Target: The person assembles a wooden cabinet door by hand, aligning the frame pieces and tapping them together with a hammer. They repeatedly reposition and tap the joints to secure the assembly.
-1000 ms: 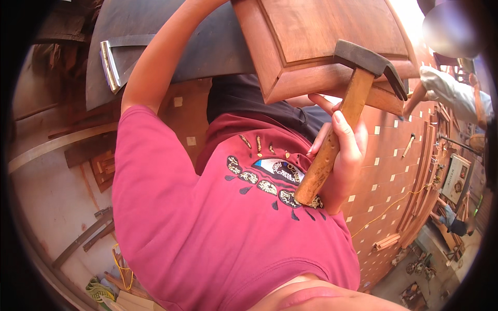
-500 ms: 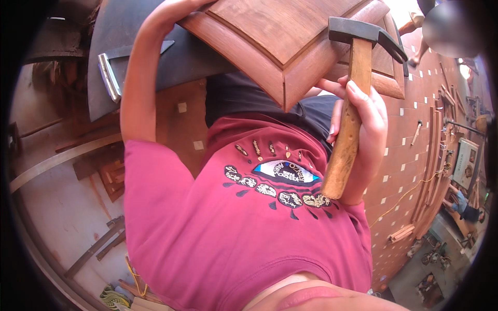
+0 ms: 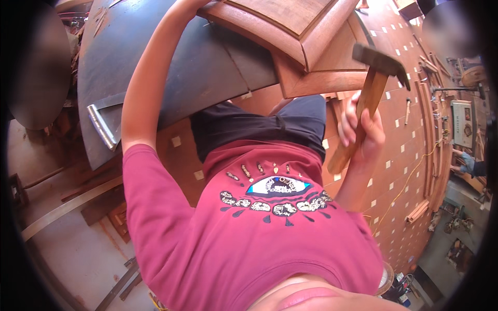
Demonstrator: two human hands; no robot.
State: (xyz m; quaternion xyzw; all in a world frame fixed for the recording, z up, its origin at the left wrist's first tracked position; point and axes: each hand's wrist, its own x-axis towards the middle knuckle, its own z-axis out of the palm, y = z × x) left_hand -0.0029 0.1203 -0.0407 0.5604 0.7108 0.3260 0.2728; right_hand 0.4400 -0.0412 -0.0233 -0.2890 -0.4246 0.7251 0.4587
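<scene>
Clock positions taken from view centre. Far left, 8 to 9 o'clock: floor clutter, partly dark and blurred. 10 o'clock: dark tabletop [image 3: 111,57], bowed by the lens. Metal square [image 3: 101,126] lies on it near 9–10, bright stock at the edge, blade running behind the left forearm.

Left hand [image 3: 191,6], between 11 and 12, at the left corner of the upper wooden panel; mostly cut off by the top edge, so can't tell if it's gripping or only resting there. Upper panel [image 3: 282,15] at 12–1, framed, bevelled, corner pointing to about 5 from its own middle. It lies over the lower panel [image 3: 345,49], at 1–2, turned to a different angle; only its near and right parts show. Dark shorts [image 3: 259,119] below the panels, just off centre toward 12. Red shirt [image 3: 249,243] with eye motif fills 6.

Right hand [image 3: 369,129], 2–3 o'clock: fingers wrapped round the handle of the hammer [image 3: 374,85]. Hammer tilted, head toward 1, butt toward 7. Head overlaps the lower panel's right edge in view; contact can't be told.

Right side: tiled floor [image 3: 394,145], small hammer-shaped tool [image 3: 407,111] on it at 2–3, yellow cable [image 3: 402,192] and short wood pieces [image 3: 418,211] at 3–4. Far right, near 3: pale box [image 3: 461,124], a co-worker's blue sleeve [image 3: 468,163] just below.
</scene>
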